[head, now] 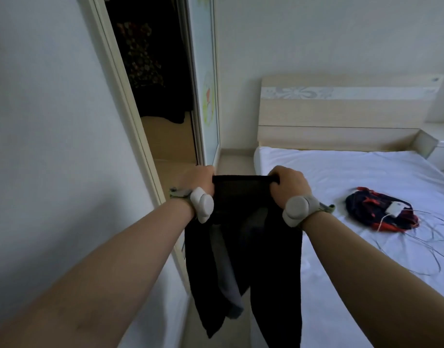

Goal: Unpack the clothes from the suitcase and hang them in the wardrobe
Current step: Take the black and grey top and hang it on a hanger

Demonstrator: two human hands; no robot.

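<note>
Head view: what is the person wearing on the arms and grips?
No sleeves show: the left forearm and right forearm are bare. The left grip and right grip wear no gloves. Each wrist carries a pale grey rounded two-lobed plastic device, left and right, on an olive-green fabric strap whose loose end sticks outward. No cables run from them.

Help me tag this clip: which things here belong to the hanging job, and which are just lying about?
Job: black fabric trousers, gripped at the top by left hand and right hand; open white-framed wardrobe; dark patterned garment hanging inside.
Lying about: navy-and-red cloth bundle, small white box and thin cables, on the white-sheeted bed.
</note>
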